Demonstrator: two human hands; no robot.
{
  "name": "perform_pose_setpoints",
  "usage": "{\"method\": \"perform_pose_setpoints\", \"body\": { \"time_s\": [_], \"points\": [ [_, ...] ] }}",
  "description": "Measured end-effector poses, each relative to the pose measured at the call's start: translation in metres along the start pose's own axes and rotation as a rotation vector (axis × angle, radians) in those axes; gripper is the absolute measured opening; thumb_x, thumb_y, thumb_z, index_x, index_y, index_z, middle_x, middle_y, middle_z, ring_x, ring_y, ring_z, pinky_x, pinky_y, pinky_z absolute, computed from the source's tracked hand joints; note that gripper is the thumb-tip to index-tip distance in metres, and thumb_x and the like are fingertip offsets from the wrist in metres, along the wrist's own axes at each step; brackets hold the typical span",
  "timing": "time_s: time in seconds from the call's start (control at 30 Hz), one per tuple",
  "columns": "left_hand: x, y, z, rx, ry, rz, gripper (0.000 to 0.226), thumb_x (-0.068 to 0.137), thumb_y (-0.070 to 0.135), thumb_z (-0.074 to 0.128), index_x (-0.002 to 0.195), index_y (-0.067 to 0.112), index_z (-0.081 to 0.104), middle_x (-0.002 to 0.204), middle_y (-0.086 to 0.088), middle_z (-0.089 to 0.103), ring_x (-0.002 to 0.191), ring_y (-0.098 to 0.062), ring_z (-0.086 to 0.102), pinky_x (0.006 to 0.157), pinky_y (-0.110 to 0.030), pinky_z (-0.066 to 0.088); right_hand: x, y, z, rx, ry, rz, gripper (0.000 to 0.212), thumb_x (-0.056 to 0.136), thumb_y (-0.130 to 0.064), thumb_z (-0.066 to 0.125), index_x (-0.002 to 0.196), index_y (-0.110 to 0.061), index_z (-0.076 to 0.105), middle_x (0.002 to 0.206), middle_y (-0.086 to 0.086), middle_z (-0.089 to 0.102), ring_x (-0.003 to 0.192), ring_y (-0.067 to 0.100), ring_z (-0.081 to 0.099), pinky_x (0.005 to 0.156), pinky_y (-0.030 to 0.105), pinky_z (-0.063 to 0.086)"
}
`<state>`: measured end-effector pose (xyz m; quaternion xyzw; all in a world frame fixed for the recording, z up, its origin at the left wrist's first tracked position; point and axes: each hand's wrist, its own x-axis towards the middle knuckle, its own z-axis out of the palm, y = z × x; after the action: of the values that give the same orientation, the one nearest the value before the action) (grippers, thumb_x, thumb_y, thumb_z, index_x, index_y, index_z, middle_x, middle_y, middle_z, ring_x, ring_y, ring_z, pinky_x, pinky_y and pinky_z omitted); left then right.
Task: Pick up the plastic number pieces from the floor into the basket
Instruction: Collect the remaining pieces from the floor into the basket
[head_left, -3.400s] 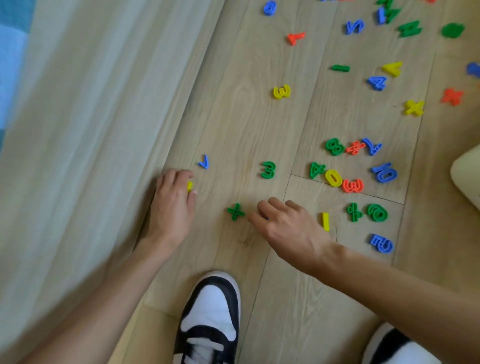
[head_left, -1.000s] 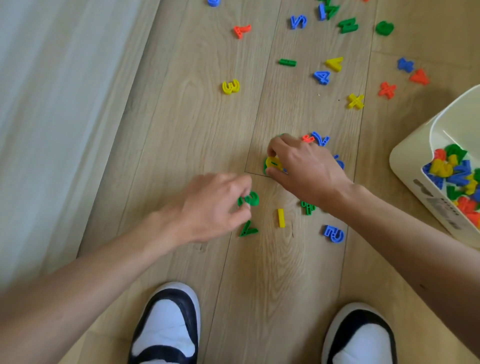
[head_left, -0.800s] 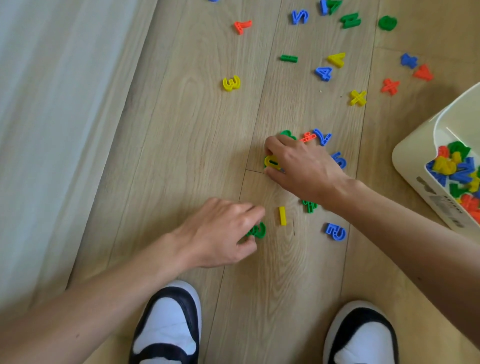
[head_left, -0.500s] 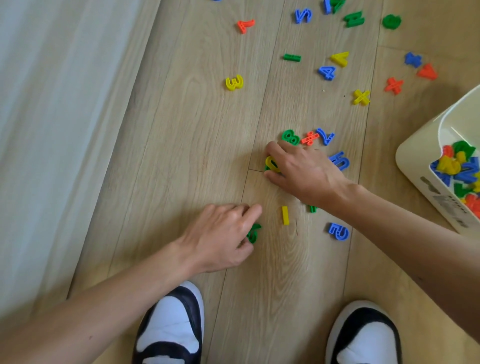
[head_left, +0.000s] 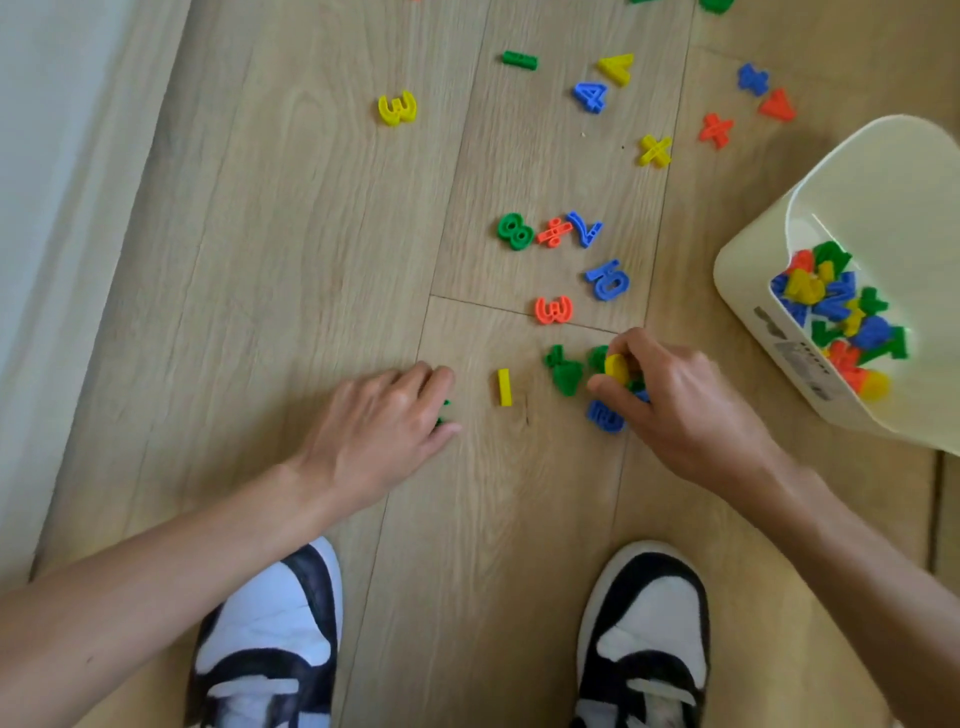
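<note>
The right hand (head_left: 675, 410) holds a yellow plastic number piece (head_left: 617, 368) in a tight fingertip grip down at the pale wooden floor (head_left: 311, 260) — near the cream plastic basket (head_left: 748, 270). The left hand (head_left: 379, 426) has its grip curled round a green plastic number piece (head_left: 443, 410) — mostly hidden.

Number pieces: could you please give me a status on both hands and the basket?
Left hand grips green piece. Right hand pinches yellow piece. Basket part filled, right of that hand, nothing between.
</note>
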<state>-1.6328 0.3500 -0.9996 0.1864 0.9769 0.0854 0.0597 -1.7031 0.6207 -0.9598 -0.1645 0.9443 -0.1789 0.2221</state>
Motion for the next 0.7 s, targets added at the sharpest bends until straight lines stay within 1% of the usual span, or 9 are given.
{"method": "perform_pose_setpoints", "body": {
  "time_s": [0.1,0.17,0.23,0.3,0.37,0.43,0.57,0.63,0.7],
  "points": [
    [-0.006,0.001,0.003,0.051,0.013,0.025,0.045,0.088,0.052,0.052,0.097,0.009,0.060,0.086,-0.006,0.060,0.060,-0.025,0.060,0.040,-0.028,0.035,-0.012,0.001,0.002,-0.075,0.015,0.012,0.035,0.097,-0.050,0.046,0.110,-0.018,0.050,0.090,0.003,0.062,0.071,0.030,0.060,0.062,0.044,0.049],
    [-0.010,0.000,0.005,0.088,0.022,0.045,0.039,0.091,0.049,0.053,0.095,0.010,0.059,0.085,-0.005,0.058,0.058,-0.022,0.058,0.039,-0.027,0.032,-0.018,-0.001,0.006,-0.143,0.018,0.001,0.038,0.097,-0.051,0.043,0.113,-0.017,0.048,0.093,0.007,0.064,0.069,0.034,0.063,0.060,0.045,0.051],
    [-0.010,0.003,0.008,0.100,0.040,0.060,0.022,0.092,0.032,0.057,0.092,0.011,0.059,0.082,-0.005,0.056,0.055,-0.021,0.058,0.037,-0.027,0.034,-0.022,-0.003,0.012,-0.186,0.025,-0.004,0.038,0.097,-0.049,0.044,0.114,-0.015,0.047,0.099,0.008,0.066,0.070,0.038,0.065,0.057,0.042,0.049],
    [-0.009,0.007,0.010,0.106,0.064,0.077,0.005,0.086,0.015,0.058,0.088,0.010,0.058,0.079,-0.005,0.054,0.053,-0.020,0.056,0.035,-0.028,0.036,-0.023,-0.003,0.018,-0.206,0.028,0.015,0.037,0.098,-0.048,0.044,0.116,-0.016,0.045,0.108,0.007,0.065,0.074,0.040,0.066,0.056,0.039,0.046],
    [-0.009,0.008,0.012,0.101,0.092,0.099,0.002,0.084,0.011,0.058,0.086,0.010,0.057,0.078,-0.004,0.054,0.053,-0.020,0.055,0.035,-0.028,0.037,-0.022,-0.001,0.023,-0.233,0.041,0.037,0.036,0.099,-0.048,0.042,0.118,-0.017,0.042,0.110,0.006,0.065,0.075,0.037,0.067,0.052,0.036,0.041],
    [-0.011,0.006,0.014,0.093,0.120,0.137,0.003,0.089,0.011,0.056,0.087,0.010,0.057,0.079,-0.004,0.055,0.055,-0.020,0.054,0.036,-0.030,0.039,-0.022,0.002,0.026,-0.259,0.067,0.043,0.035,0.101,-0.046,0.041,0.120,-0.017,0.041,0.109,0.005,0.064,0.071,0.032,0.066,0.050,0.033,0.036],
    [-0.016,0.006,0.018,0.121,0.134,0.221,0.011,0.085,0.001,0.061,0.090,0.010,0.057,0.082,-0.004,0.056,0.062,-0.020,0.053,0.049,-0.034,0.048,-0.019,0.000,0.032,-0.261,0.112,0.050,0.038,0.101,-0.047,0.039,0.122,-0.015,0.039,0.110,0.005,0.061,0.069,0.028,0.064,0.048,0.032,0.041],
    [-0.017,0.005,0.019,0.117,0.143,0.248,0.007,0.089,0.002,0.059,0.091,0.009,0.057,0.080,-0.004,0.057,0.064,-0.021,0.053,0.052,-0.035,0.049,-0.019,-0.001,0.034,-0.280,0.138,0.051,0.047,0.099,-0.056,0.037,0.123,-0.016,0.038,0.111,0.004,0.060,0.072,0.027,0.065,0.048,0.032,0.043],
    [-0.016,0.005,0.019,0.111,0.157,0.269,0.008,0.097,0.008,0.052,0.091,0.008,0.058,0.078,-0.004,0.057,0.063,-0.022,0.053,0.052,-0.036,0.049,-0.019,-0.003,0.037,-0.317,0.162,0.060,0.063,0.093,-0.068,0.035,0.128,-0.016,0.038,0.112,0.003,0.060,0.073,0.026,0.066,0.046,0.029,0.037]
  ]
}}
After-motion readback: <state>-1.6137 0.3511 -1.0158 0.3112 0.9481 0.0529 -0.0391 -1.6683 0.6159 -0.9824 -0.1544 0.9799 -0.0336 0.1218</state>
